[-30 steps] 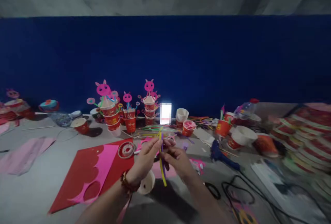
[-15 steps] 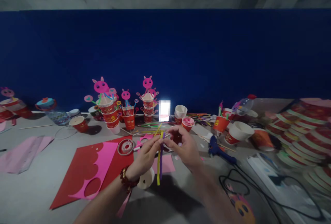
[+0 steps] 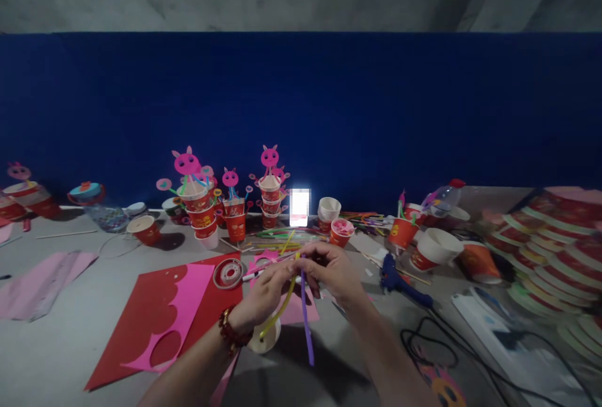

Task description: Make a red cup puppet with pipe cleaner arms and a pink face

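Where two hands meet below the centre of the frame, I count two thin strips: one yellow strip (image 3: 279,316) and one purple strip (image 3: 306,325), both hanging beneath the fingers. From my end, the left hand (image 3: 267,291) looks to be pinching the yellow strip near its top and the right hand (image 3: 333,272) the purple strip's upper end; whether the fingertips touch I can't tell. One white cup (image 3: 269,343) stands by the left wrist, the yellow strip's lower end overlapping it. Left of centre I count three pink-faced figures (image 3: 187,163) at the front, others partly hidden behind. Lower left, one red sheet (image 3: 122,325) lies under one pink cut-out (image 3: 190,294), with one tape roll (image 3: 229,274) at its upper right corner. Right of centre I have one blue glue gun (image 3: 405,290).

Half a second ago the strips hung close and nearly parallel; now the yellow one bends lower left, the purple one slants lower right, and the right hand's raised fingers have curled down.
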